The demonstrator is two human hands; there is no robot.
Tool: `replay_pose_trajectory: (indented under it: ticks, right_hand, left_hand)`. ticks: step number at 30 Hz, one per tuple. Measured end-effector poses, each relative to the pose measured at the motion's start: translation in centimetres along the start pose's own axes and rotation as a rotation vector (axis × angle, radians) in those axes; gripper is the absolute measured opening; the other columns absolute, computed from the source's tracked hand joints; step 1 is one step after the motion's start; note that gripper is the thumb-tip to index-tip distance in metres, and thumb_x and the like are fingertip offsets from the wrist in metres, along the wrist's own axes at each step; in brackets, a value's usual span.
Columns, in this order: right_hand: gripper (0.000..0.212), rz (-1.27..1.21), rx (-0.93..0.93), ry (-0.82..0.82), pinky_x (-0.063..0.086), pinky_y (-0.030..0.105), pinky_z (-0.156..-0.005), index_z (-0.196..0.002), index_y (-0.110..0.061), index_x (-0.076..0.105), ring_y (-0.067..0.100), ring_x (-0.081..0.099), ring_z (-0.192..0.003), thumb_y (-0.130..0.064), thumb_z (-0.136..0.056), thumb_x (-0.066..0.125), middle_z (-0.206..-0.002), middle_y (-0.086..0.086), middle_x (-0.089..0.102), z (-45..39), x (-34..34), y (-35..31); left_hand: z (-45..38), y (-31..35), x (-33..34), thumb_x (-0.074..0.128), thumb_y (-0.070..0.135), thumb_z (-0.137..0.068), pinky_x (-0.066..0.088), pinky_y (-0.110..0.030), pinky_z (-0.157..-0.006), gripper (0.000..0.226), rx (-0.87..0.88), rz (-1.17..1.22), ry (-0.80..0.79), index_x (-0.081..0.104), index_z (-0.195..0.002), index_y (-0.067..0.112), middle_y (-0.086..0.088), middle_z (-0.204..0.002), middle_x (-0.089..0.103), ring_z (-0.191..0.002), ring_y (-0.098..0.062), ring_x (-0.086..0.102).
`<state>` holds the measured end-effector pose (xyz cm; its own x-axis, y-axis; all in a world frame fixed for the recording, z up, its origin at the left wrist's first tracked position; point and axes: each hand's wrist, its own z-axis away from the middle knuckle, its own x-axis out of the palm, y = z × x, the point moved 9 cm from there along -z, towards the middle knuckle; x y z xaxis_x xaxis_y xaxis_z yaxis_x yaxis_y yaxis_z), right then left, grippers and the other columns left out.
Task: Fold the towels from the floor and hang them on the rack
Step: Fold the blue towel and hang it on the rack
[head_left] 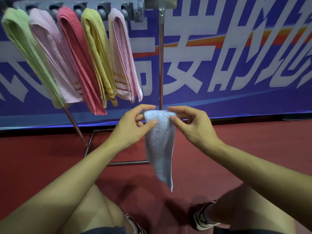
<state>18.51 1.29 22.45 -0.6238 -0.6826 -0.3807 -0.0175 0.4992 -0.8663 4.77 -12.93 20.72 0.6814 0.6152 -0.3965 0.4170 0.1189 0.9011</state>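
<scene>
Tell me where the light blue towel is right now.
The light blue towel hangs mid-frame in the head view, pinched at its top between the left hand and right hand, below the rack.

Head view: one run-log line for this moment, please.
stage: folding | left hand, right hand: pinch light blue towel top, hanging | rack: five towels hung

Pale blue towel (159,142); green (25,53), pink (52,56), red (79,61), yellow (98,54), striped pink (123,59) towels; maroon floor (42,157).

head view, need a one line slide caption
Both hands, left hand and right hand, pinch a folded blue towel before a rack holding five towels.
</scene>
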Motion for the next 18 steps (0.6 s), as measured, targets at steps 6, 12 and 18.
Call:
replay_pose_trajectory:
  ticks: [6,12,18]
  right_hand:
    - [0.034,0.133,-0.018,-0.11,0.054,0.022,-0.085,-0.131,-0.043,0.062,0.002,0.072,-0.096,-0.04,-0.098,0.064,-0.101,-0.012,0.078,-0.1,1.6,-0.5]
    - [0.03,0.26,-0.133,-0.022,0.057,0.033,-0.086,-0.125,-0.04,0.069,0.007,0.068,-0.098,-0.037,-0.095,0.066,-0.108,-0.017,0.074,0.6,1.1,-1.2]
    - [0.028,0.24,-0.135,-0.012,0.055,0.032,-0.09,-0.123,-0.04,0.07,0.007,0.068,-0.1,-0.036,-0.096,0.063,-0.107,-0.015,0.075,0.2,1.4,-1.9]
  left_hand:
    - [0.0,-0.1,-0.6,0.079,0.024,-0.091,0.058,-0.047,-0.082,0.046,-0.028,0.06,0.029,0.061,-0.131,0.039,-0.01,-0.089,0.081,-0.079,-0.025,0.071]
    - [-0.7,1.0,-1.0,0.078,0.034,-0.09,0.057,-0.054,-0.093,0.041,-0.044,0.012,0.013,0.062,-0.127,0.037,-0.01,-0.089,0.081,-0.096,-0.038,0.076]
    - [-0.6,0.5,-0.9,0.078,0.038,-0.091,0.056,-0.053,-0.098,0.04,-0.032,-0.089,-0.083,0.061,-0.127,0.039,-0.005,-0.098,0.081,-0.103,-0.033,0.074]
